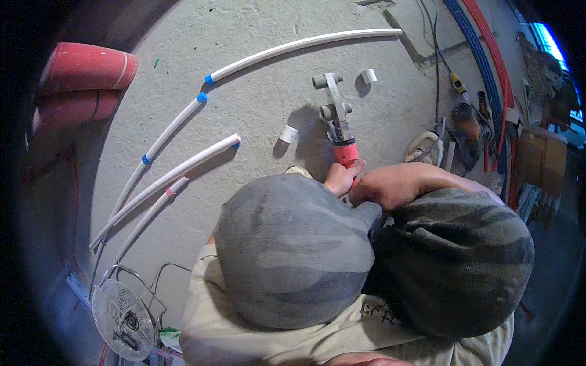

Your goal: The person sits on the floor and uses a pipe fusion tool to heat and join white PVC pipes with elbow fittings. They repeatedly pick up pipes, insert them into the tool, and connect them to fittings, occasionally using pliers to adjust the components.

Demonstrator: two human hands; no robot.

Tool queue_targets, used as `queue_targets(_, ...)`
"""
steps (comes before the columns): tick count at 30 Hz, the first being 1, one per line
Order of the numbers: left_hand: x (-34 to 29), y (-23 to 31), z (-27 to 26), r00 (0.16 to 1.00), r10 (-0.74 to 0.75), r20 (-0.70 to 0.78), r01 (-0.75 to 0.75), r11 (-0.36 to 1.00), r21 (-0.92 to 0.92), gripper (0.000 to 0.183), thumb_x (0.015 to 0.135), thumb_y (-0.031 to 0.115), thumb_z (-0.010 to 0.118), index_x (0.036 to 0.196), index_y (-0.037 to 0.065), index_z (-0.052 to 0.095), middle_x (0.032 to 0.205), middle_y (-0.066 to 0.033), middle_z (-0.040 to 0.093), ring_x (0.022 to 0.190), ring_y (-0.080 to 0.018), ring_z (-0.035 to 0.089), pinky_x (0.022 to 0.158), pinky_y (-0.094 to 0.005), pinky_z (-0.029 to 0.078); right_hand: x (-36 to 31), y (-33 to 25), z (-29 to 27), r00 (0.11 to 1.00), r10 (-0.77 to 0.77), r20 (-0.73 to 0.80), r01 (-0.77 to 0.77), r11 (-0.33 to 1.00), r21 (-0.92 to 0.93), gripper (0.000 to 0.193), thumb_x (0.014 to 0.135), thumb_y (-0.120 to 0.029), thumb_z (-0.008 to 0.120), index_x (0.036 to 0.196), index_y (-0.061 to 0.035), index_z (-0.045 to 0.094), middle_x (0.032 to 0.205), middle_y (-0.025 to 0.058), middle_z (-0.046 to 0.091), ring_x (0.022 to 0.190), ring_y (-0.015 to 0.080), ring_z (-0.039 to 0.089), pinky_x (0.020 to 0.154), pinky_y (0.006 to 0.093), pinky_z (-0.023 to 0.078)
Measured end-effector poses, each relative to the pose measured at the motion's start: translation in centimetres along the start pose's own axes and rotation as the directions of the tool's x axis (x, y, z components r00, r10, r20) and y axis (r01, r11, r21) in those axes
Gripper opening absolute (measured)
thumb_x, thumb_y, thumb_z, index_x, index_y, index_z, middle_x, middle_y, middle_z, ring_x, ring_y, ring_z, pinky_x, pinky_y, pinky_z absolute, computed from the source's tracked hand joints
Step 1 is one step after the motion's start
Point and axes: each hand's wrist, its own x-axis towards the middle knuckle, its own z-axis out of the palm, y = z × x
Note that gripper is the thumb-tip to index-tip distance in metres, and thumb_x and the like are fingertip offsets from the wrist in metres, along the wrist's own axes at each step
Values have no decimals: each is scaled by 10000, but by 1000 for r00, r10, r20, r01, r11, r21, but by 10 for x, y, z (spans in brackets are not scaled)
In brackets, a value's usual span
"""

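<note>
A: Quick pass. Where do we have the red-handled tool [342,134]?
B: Near one o'clock from the middle of the view, just beyond the knees, head toward twelve. We can't tell if it touches the floor [256,73].
A: Hands?
B: We see the left hand [337,178] wrapped around the red handle, thumb over the right side. The right hand [372,188] sits close by at the handle's rear, around four o'clock from the left; its fingers are hidden, so we can't tell whether they grip.
A: Handling?
B: Stiff all through, we judge. Grey metal plate [332,91] and stubby sockets [328,112] up front, so probably nose-heavy; moderate weight overall. The handle looks like plastic, not very slippery.
A: Best hold?
B: The red part, behind the metal collar. We'd keep skin off plate and sockets, as they may be hot.
A: Anything near it?
B: One short white fitting [288,134] at eight o'clock from the tool, another white piece [368,76] at one. Both look light, rigid, easy to pinch by the sides. Long white pipe [305,49] toward eleven, springier, we'd guess.
</note>
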Motion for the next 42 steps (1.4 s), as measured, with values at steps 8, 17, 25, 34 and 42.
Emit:
queue_targets(8,-42,34,-14,986,145,84,-69,809,-584,159,906,86,773,989,35,648,806,-48,661,777,-191,669,741,-378,542,-20,132,-30,724,270,-635,-601,698,-389,547,881,-260,780,1370,-105,590,1394,189,563,1121,442,648,941,500,540)
queue_targets(17,-26,29,-24,951,233,-203,-303,829,-471,261,858,42,802,1012,85,596,893,11,605,817,-117,588,745,-316,473,-39,165,-75,449,82,-890,-676,683,-278,340,915,-233,721,1151,-19,601,1178,198,648,1076,442,649,900,523,533)
queue_targets(25,1,-24,8,986,17,-167,-126,734,-668,201,916,209,739,925,13,696,819,-85,689,804,-190,670,760,-398,524,-14,-45,-25,977,-48,-209,13,986,-167,189,864,-96,677,1032,-10,694,916,197,725,901,387,709,809,476,540)
queue_targets(34,-10,-22,-21,987,88,-133,-95,994,-50,433,945,414,723,988,-17,723,850,-126,712,678,-221,652,630,-409,501,26,-42,-66,995,-27,97,57,943,-328,192,894,-139,692,1043,-19,705,946,200,726,898,387,703,785,461,537)
queue_targets(42,-166,78,-147,970,-157,-187,133,982,-133,268,976,265,719,1002,-2,724,915,-77,715,813,-153,673,708,-317,567,37,-26,-154,908,-313,-280,184,896,-404,220,908,-25,616,1122,-6,665,1019,230,692,971,398,687,859,450,542)
